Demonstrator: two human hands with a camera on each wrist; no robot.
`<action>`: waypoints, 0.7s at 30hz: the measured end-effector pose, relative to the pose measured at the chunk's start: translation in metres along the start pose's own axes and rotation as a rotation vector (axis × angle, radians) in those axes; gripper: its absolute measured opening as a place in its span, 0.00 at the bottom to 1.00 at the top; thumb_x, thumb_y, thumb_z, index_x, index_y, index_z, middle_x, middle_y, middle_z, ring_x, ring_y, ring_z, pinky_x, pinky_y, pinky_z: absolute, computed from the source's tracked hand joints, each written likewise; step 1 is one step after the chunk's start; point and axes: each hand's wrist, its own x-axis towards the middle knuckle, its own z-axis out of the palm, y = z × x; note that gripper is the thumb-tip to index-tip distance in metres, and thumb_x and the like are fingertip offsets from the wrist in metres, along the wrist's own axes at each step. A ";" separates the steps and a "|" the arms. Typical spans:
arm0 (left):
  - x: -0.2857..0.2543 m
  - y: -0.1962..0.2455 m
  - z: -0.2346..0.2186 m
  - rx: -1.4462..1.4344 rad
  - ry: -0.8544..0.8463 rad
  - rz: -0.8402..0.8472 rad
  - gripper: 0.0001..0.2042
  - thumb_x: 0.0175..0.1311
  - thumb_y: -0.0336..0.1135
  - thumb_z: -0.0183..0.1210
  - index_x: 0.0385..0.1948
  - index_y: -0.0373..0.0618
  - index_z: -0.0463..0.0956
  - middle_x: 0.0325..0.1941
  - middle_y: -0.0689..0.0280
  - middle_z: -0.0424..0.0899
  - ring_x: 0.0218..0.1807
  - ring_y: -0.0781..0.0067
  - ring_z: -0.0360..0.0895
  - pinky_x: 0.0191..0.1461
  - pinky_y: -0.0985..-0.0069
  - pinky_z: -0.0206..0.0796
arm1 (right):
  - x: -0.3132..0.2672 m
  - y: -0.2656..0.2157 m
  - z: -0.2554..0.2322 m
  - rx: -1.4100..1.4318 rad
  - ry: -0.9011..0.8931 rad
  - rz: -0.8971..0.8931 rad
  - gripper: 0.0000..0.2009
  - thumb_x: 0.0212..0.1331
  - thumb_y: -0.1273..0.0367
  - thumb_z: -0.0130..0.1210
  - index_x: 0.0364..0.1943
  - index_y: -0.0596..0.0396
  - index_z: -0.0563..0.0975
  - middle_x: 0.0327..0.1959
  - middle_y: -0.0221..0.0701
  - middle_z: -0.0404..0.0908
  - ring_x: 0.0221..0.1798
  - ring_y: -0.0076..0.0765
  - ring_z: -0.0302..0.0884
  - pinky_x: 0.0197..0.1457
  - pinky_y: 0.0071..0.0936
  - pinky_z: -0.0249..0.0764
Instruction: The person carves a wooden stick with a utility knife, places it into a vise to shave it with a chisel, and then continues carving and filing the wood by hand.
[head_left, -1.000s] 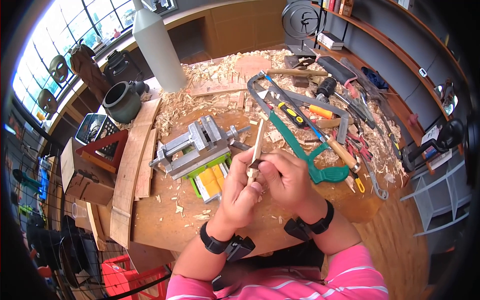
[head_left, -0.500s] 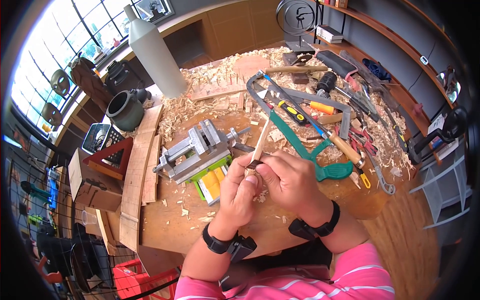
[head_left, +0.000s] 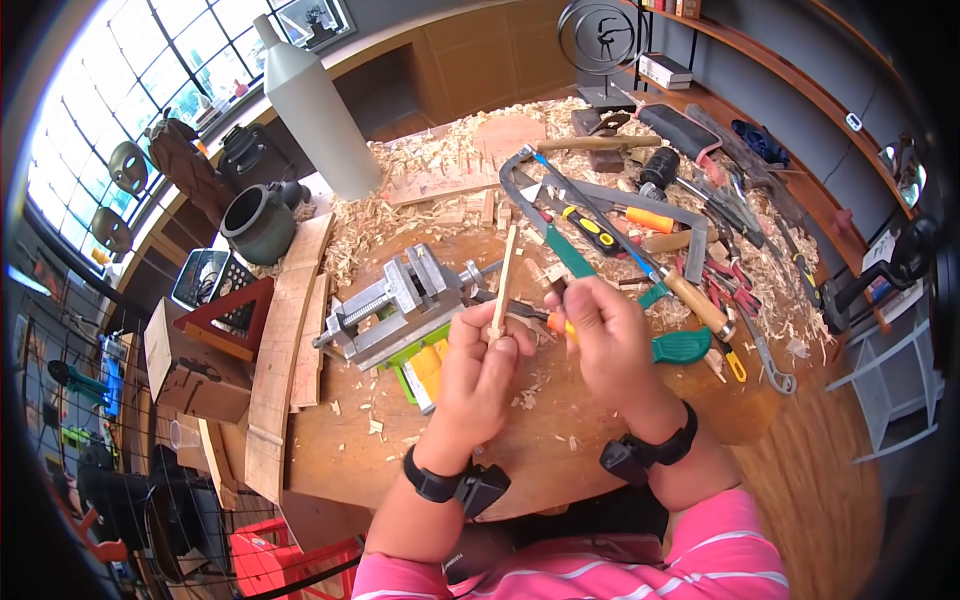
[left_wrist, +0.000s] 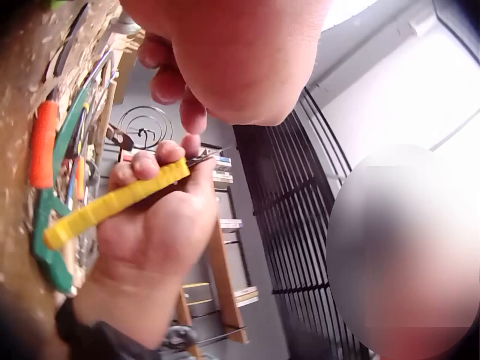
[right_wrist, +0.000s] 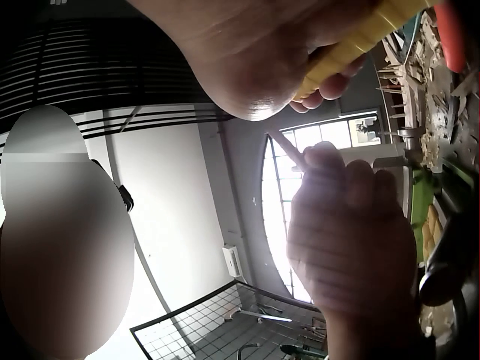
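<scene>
My left hand (head_left: 485,375) holds a thin, pale wooden stick (head_left: 507,270) by its thicker lower end, thumb pressed along it, the narrow end pointing up and away. A hand's width to the right, my right hand (head_left: 612,345) grips a knife with a ribbed yellow handle (left_wrist: 120,204). Its blade end shows past the fingers in the left wrist view, apart from the stick. From the right wrist, the yellow handle (right_wrist: 352,52) crosses the palm, and the stick (right_wrist: 286,148) pokes out of the left fist.
Left of the hands is a grey metal vise (head_left: 405,300) on a green base. A green-handled hacksaw (head_left: 570,250), a square and several hand tools lie on the right among wood shavings (head_left: 350,220). Long boards (head_left: 285,360) line the table's left edge.
My right hand has drawn back to the right, taking the knife off the stick. The stick stays in my left hand and now stands more upright.
</scene>
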 end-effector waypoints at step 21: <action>0.004 0.011 -0.003 -0.854 -0.115 -0.335 0.21 0.79 0.42 0.55 0.66 0.40 0.72 0.36 0.68 0.74 0.31 0.76 0.68 0.37 0.77 0.61 | 0.003 0.004 0.005 0.061 -0.063 0.019 0.12 0.81 0.61 0.52 0.48 0.57 0.76 0.31 0.25 0.80 0.26 0.17 0.75 0.30 0.20 0.73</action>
